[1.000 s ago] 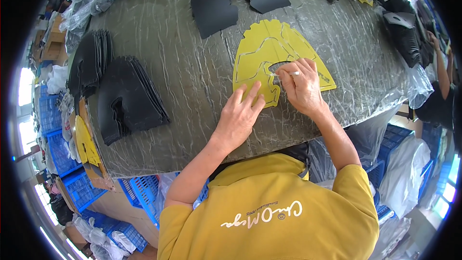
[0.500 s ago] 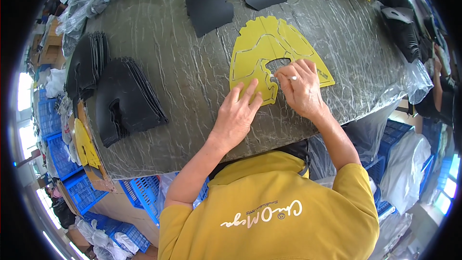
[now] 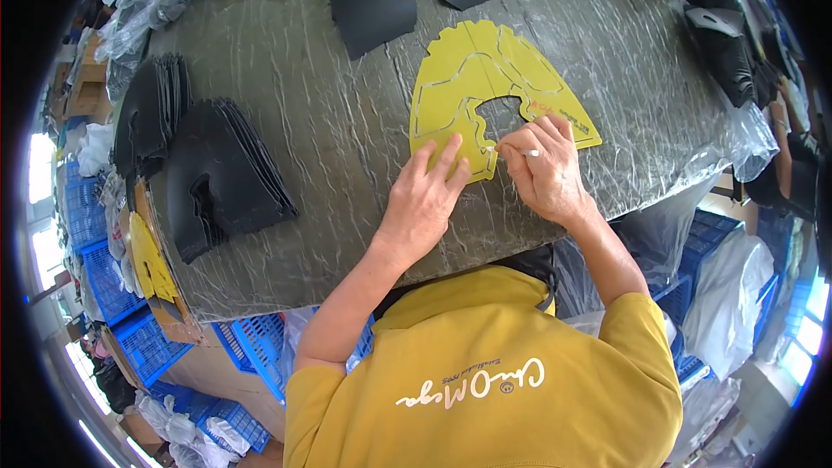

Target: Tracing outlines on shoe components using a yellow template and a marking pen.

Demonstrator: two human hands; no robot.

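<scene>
A yellow template (image 3: 444,111) with narrow slots and a U-shaped cutout lies flat on the table. The fingers of my left hand (image 3: 423,208) are spread on its lower left part, pressing it down. My right hand (image 3: 551,175) pinches a thin white pen (image 3: 532,153), its tip at the inner edge of the cutout, near the lower end of the left leg. Whatever lies under the template is mostly hidden. Just beyond it is a single black curved piece (image 3: 373,9) of similar outline.
Two stacks of black cut pieces, a nearer stack (image 3: 232,169) and a farther stack (image 3: 156,113), sit on the left of the plastic-covered table (image 3: 347,165). Another yellow template (image 3: 152,264) stands by the left edge. Blue crates (image 3: 260,351) are below; plastic-wrapped black items (image 3: 724,56) lie at the right.
My right hand and the pen have moved down along the cutout's inner edge, uncovering the template's right leg. My left hand keeps its place on the template. The whole view has shifted slightly.
</scene>
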